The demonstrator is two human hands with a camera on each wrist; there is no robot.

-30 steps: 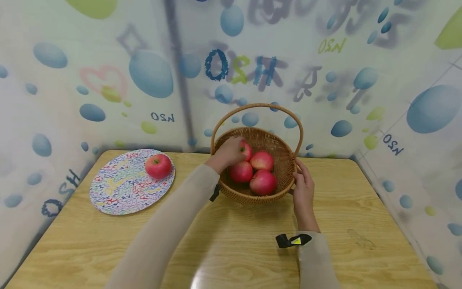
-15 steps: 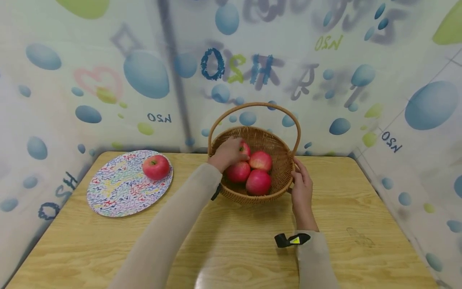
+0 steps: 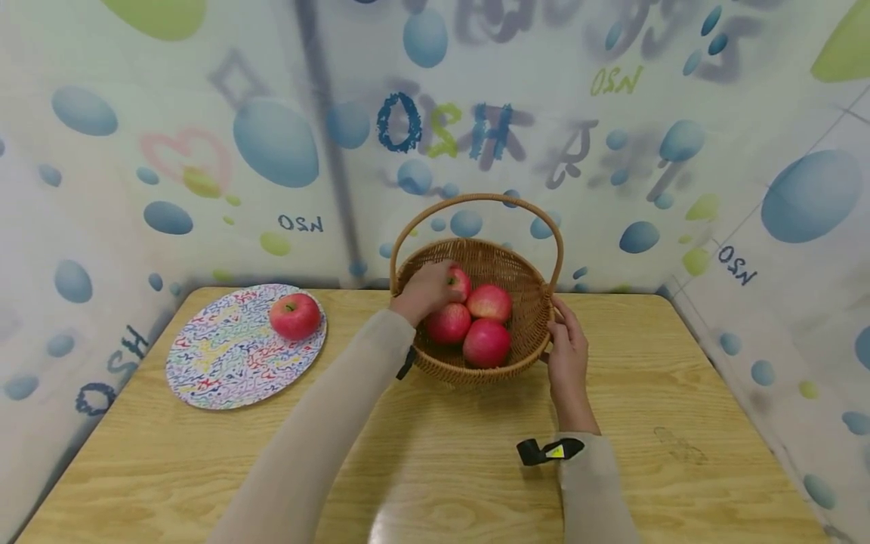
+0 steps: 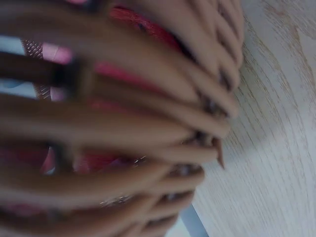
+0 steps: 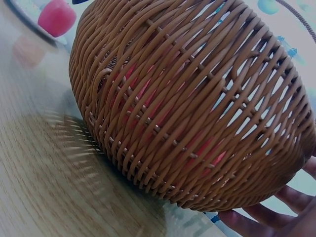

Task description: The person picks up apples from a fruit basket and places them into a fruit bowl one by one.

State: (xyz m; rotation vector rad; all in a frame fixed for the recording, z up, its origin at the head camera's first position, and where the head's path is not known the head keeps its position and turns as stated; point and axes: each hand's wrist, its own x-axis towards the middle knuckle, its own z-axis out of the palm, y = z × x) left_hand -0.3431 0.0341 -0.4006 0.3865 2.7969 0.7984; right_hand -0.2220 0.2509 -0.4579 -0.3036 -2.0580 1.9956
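Note:
A brown wicker basket (image 3: 516,276) with a tall arched handle stands tilted toward me, several red apples inside. My left hand (image 3: 427,291) reaches over its left side and grips the rearmost apple (image 3: 460,283), covering part of it. Against that one lie three more: one at the right (image 3: 491,303), one at the left (image 3: 448,324) and one in front (image 3: 486,344). My right hand (image 3: 569,355) holds the basket's right side near the handle's foot. In the right wrist view, fingers (image 5: 269,217) of that hand spread against the wicker. Close wicker strands (image 4: 98,128) fill most of the left wrist view.
A round plate (image 3: 224,355) with a multicoloured squiggle pattern lies at the left of the wooden table (image 3: 448,453), bearing one red apple (image 3: 295,316). A printed wall sheet (image 3: 598,211) rises right behind the basket.
The front apple has turned a little in the basket, its dimple no longer showing. The head view has shifted slightly. Both hands keep their places on the apple and the basket.

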